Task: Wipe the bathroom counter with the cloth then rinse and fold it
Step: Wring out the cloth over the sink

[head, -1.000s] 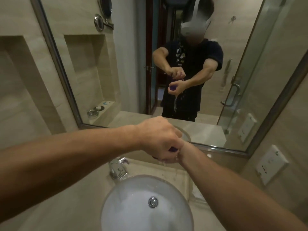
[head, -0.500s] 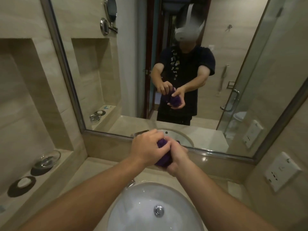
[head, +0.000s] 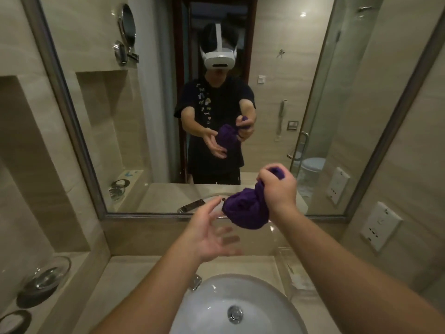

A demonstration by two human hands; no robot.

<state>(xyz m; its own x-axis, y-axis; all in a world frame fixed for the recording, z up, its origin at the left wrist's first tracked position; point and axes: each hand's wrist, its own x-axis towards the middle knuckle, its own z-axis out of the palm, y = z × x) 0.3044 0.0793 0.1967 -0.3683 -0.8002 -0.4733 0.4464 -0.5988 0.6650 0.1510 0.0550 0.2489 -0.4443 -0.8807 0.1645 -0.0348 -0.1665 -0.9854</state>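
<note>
- Head view: the right hand [head: 277, 189] is closed tightly around the upper end of the bunched purple fabric cloth [head: 245, 208], so the rest of the cloth hangs from the fist as a crumpled ball, above and behind the round white ceramic basin [head: 216, 292].
- The left hand [head: 212, 235] is spread, palm up and fingers relaxed, holding nothing; it sits just below and left of the hanging cloth, above the basin's back rim. Its fingertips are blurred, so I cannot tell whether they touch the fabric.
- Holding the cloth up over the basin seems sensible: any drip would fall into the bowl rather than onto the beige stone counter [head: 134, 280] around it.
- The free palm under the bundle looks placed to catch a loose edge and shake the cloth out flat. My reading is that rinsing and wringing are over and folding is about to begin.
- The chrome tap [head: 196, 282] stands at the basin's back-left rim, partly hidden by the left forearm; no water is seen running.
- The chrome drain plug [head: 234, 314] sits in the middle of the basin bowl.
- A clear glass dish [head: 48, 273] rests on the ledge well left of the basin.
- The wall mirror [head: 313, 92] behind the basin repeats the pose: one hand clenched on the cloth, the other spread beneath.
</note>
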